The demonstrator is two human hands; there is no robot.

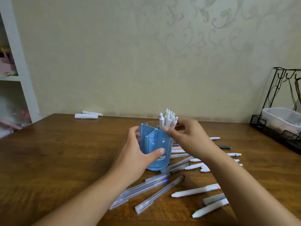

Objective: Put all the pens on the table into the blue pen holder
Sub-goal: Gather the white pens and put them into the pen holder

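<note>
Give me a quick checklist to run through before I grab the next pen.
1. Holder steady: ok. The left hand grips the blue holder, which stands upright on the table.
2. Right hand free: cannot tell. The right hand is at the white pens standing in the holder; whether it has let go is unclear.
3. Room in holder: ok. The near compartments look empty.
4. Pens left: not ok. Many lie on the table, such as a white pen and a clear pen.
5. Pens within reach: ok, likely. They lie close beside the holder.
</note>
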